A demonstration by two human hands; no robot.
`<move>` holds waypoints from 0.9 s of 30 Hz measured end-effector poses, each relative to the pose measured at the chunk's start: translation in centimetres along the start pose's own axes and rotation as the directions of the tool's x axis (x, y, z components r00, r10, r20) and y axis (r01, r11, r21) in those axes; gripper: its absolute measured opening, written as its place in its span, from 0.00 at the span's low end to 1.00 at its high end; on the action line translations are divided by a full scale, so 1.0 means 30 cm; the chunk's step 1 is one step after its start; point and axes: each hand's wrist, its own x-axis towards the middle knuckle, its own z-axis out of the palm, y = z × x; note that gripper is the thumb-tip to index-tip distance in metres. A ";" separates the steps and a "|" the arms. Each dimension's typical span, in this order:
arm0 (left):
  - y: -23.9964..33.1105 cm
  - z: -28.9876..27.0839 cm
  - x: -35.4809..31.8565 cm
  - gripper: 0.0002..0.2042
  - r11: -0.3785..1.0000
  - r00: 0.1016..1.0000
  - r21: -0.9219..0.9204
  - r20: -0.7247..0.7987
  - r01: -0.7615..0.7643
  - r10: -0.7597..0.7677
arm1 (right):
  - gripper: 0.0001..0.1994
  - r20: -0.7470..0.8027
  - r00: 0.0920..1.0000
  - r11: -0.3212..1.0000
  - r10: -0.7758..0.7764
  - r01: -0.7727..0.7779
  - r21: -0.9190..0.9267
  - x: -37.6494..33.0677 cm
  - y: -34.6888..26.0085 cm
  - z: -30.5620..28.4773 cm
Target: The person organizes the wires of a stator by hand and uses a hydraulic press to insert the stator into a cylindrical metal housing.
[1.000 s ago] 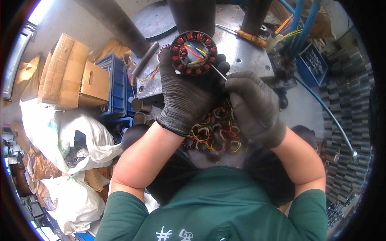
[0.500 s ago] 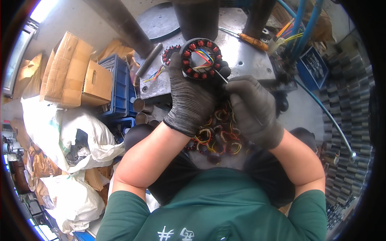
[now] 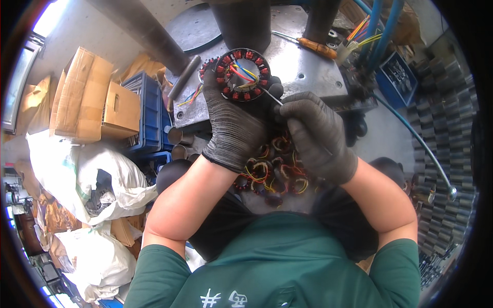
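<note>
My gloved left hand [image 3: 236, 120] grips a round motor stator [image 3: 238, 95] with red windings on a black ring, held above the metal plate's near edge. Blue, yellow and red lead wires [image 3: 245, 74] cross its open centre. In my gloved right hand [image 3: 318, 136] is a thin metal rod tool [image 3: 273, 96], its handle hidden in the fist. The rod's tip meets the stator's lower right rim. Behind my left thumb, a second stator [image 3: 206, 65] with coloured leads lies on the plate.
A screwdriver [image 3: 318, 47] with a wooden handle lies on the metal press plate [image 3: 287, 66], among thick columns [image 3: 241, 25]. Several wired stators [image 3: 277, 172] are heaped below my hands. Blue crates [image 3: 149, 110], cardboard boxes [image 3: 84, 97] and white sacks [image 3: 97, 256] stand left; stacked metal parts [image 3: 444, 123] line the right.
Both hands, with the stator and rod tool, have shifted slightly left in the picture, as has the plate behind. The rod still touches the stator's rim.
</note>
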 end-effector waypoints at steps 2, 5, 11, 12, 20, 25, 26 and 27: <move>0.003 -0.002 0.000 0.44 1.000 1.000 0.028 -0.010 -0.011 0.011 | 0.08 0.003 1.000 1.000 0.002 -0.002 0.003 -0.012 0.016 -0.001; 0.012 -0.009 0.001 0.45 0.997 0.997 -0.041 0.044 0.070 -0.068 | 0.08 0.005 1.000 1.000 -0.024 0.024 0.000 -0.010 0.029 -0.015; -0.003 -0.016 0.003 0.43 0.997 0.997 -0.048 0.052 0.065 -0.062 | 0.08 0.024 0.999 0.996 -0.026 0.028 -0.085 0.003 -0.025 -0.041; -0.003 -0.012 0.010 0.42 0.998 0.999 -0.048 0.001 0.032 -0.032 | 0.08 0.020 1.000 0.996 -0.017 0.018 -0.089 0.002 -0.030 -0.039; 0.000 -0.013 -0.002 0.41 0.999 0.996 -0.053 0.092 0.002 0.002 | 0.08 0.006 1.000 0.995 0.017 -0.017 -0.101 0.017 -0.034 -0.048; 0.002 -0.028 0.003 0.39 0.989 0.961 -0.122 0.273 0.080 -0.044 | 0.07 -0.017 1.000 0.997 0.022 -0.023 -0.068 0.018 -0.027 -0.043; 0.002 -0.030 0.006 0.41 0.975 0.940 -0.181 0.334 0.129 -0.062 | 0.07 -0.022 1.000 0.997 0.020 -0.022 -0.074 0.018 -0.026 -0.042; -0.001 -0.025 0.003 0.41 0.975 0.940 -0.179 0.335 0.131 -0.065 | 0.07 -0.027 0.999 0.997 0.020 -0.022 -0.080 0.017 -0.024 -0.040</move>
